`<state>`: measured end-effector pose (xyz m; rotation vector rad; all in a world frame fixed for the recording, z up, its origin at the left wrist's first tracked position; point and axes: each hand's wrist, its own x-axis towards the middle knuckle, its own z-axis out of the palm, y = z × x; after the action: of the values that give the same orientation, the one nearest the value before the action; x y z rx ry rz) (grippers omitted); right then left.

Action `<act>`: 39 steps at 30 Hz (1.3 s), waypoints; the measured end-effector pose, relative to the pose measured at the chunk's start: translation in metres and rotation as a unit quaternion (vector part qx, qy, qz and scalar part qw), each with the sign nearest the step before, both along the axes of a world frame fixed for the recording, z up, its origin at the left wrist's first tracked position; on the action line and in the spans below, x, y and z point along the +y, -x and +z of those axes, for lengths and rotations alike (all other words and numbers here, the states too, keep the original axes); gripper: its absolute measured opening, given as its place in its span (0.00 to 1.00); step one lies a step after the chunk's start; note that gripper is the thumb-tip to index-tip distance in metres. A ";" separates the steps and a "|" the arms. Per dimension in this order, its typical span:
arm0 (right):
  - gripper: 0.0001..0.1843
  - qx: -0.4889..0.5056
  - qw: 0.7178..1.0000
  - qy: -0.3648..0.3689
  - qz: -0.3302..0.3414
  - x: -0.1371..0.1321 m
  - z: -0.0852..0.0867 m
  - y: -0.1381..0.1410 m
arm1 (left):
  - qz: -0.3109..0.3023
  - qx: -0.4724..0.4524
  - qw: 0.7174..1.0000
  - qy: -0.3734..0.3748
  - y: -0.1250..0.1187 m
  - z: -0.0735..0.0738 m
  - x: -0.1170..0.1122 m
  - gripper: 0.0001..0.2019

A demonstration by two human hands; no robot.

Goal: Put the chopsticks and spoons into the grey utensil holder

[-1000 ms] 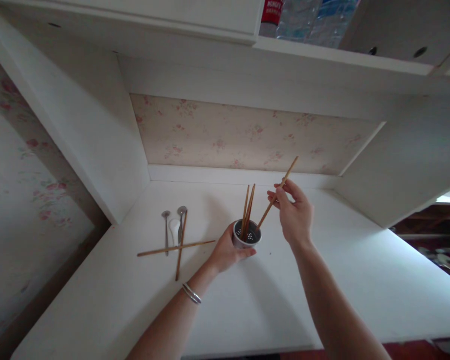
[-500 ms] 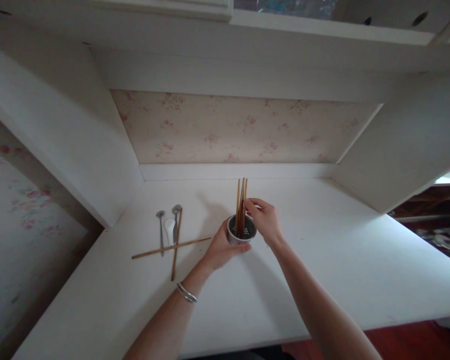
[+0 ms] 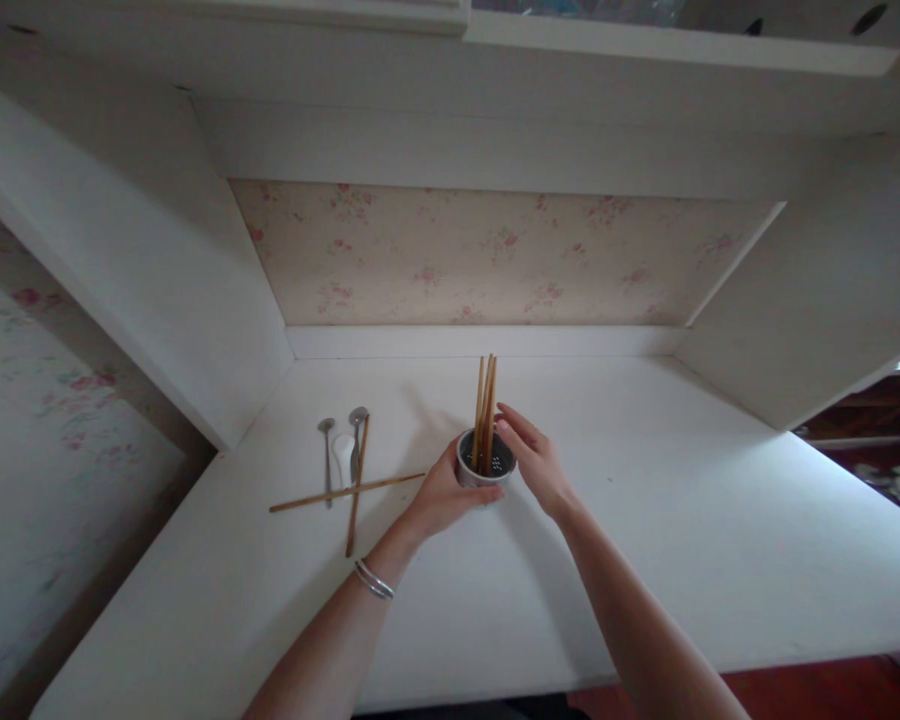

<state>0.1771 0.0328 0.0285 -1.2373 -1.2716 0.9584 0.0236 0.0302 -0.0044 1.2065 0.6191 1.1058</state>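
My left hand (image 3: 441, 496) is wrapped round a metal utensil holder (image 3: 484, 481) with holes in its bottom. Several wooden chopsticks (image 3: 488, 400) stand in the holder, their upper ends well above its rim. Just right of them is my right hand (image 3: 538, 456), its fingers stretched and apart, with nothing seen in them; whether a fingertip touches a chopstick I cannot tell. To the left, two metal spoons (image 3: 327, 450) and a white spoon (image 3: 343, 452) lie on the white tabletop (image 3: 435, 620). Two loose chopsticks (image 3: 300, 502) cross each other there, one lying over the spoon handles.
A white back ledge (image 3: 480, 341) and flowered wallpaper (image 3: 495, 260) close off the far side. White side panels (image 3: 187, 230) stand left and right, with a shelf (image 3: 420, 90) overhead. The tabletop's front edge is near my forearms.
My right hand's fingers have come off a chopstick and straightened, and the hand sits slightly lower. My left hand keeps its hold on the holder. The view has shifted slightly.
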 end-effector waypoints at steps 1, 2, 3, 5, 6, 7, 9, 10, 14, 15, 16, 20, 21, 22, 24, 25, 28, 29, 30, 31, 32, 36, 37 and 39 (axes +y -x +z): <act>0.29 0.029 0.999 0.001 0.028 -0.006 -0.005 0.000 | 0.000 0.010 1.000 -0.005 0.000 -0.001 0.000 0.39; 0.32 0.056 0.997 0.002 0.058 -0.011 -0.010 0.001 | 0.000 0.021 1.000 -0.007 0.001 -0.001 0.000 0.38; 0.36 0.080 0.993 0.002 0.085 -0.016 -0.016 0.002 | 0.000 0.034 0.999 -0.006 0.000 -0.002 0.000 0.38; 0.44 0.109 0.988 -0.003 0.111 -0.023 -0.027 0.007 | 0.003 0.058 0.998 -0.002 0.000 -0.001 0.000 0.38; 0.47 0.112 0.987 -0.009 0.110 -0.025 -0.032 0.009 | 0.006 0.069 0.998 -0.002 0.000 0.000 -0.001 0.38; 0.48 0.112 0.988 -0.017 0.105 -0.025 -0.036 0.011 | 0.007 0.078 0.997 -0.003 0.000 0.002 -0.001 0.37; 0.46 0.107 0.989 -0.032 0.095 -0.025 -0.041 0.014 | -0.015 0.090 0.996 -0.009 0.004 0.008 -0.004 0.36; 0.44 0.107 0.989 -0.038 0.096 -0.024 -0.042 0.014 | -0.035 0.100 0.994 -0.015 0.008 0.011 -0.005 0.36; 0.42 0.111 0.989 -0.045 0.091 -0.023 -0.041 0.013 | -0.013 0.229 0.972 -0.048 0.042 0.018 -0.010 0.33; 0.42 0.109 0.989 -0.043 0.086 -0.024 -0.040 0.012 | 0.026 0.285 0.956 -0.061 0.054 0.019 -0.011 0.29; 0.43 0.106 0.990 -0.041 0.082 -0.024 -0.040 0.011 | 0.052 0.347 0.933 -0.084 0.067 0.019 -0.011 0.25; 0.44 0.088 0.992 -0.027 0.088 -0.026 -0.040 0.009 | 0.085 0.569 0.785 -0.231 0.114 0.019 -0.010 0.10; 0.44 0.085 0.992 -0.025 0.090 -0.026 -0.040 0.008 | 0.080 0.605 0.752 -0.248 0.122 0.018 -0.010 0.10; 0.44 0.082 0.992 -0.024 0.093 -0.026 -0.040 0.008 | 0.073 0.632 0.727 -0.258 0.128 0.017 -0.010 0.10; 0.44 0.081 0.992 -0.027 0.095 -0.026 -0.041 0.007 | 0.062 0.660 0.700 -0.265 0.134 0.015 -0.009 0.10; 0.44 0.082 0.992 -0.029 0.097 -0.026 -0.041 0.007 | 0.061 0.663 0.696 -0.267 0.134 0.013 -0.009 0.10; 0.43 0.091 0.991 -0.031 0.095 -0.027 -0.041 0.008 | 0.082 0.645 0.710 -0.271 0.131 0.017 -0.007 0.11; 0.43 0.093 0.991 -0.031 0.092 -0.027 -0.040 0.008 | 0.095 0.635 0.717 -0.272 0.130 0.023 -0.007 0.12; 0.43 0.095 0.991 -0.032 0.089 -0.027 -0.040 0.008 | 0.113 0.624 0.724 -0.274 0.128 0.030 -0.006 0.12; 0.43 0.095 0.991 -0.033 0.087 -0.027 -0.040 0.008 | 0.131 0.612 0.729 -0.277 0.125 0.041 -0.006 0.12; 0.43 0.093 0.991 -0.033 0.087 -0.028 -0.040 0.009 | 0.151 0.599 0.734 -0.281 0.122 0.053 -0.005 0.13; 0.43 0.087 0.992 -0.030 0.090 -0.028 -0.038 0.009 | 0.232 0.506 0.771 -0.310 0.102 0.116 -0.002 0.14; 0.42 0.086 0.992 -0.031 0.088 -0.028 -0.038 0.009 | 0.256 0.466 0.787 -0.312 0.095 0.131 -0.001 0.15; 0.42 0.083 0.992 -0.035 0.084 -0.029 -0.038 0.009 | 0.273 0.376 0.833 -0.301 0.078 0.155 0.002 0.17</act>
<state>0.1681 0.0040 -0.0094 -0.9877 -1.2798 1.1046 -0.0543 0.0321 0.1505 2.1421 1.3453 1.3338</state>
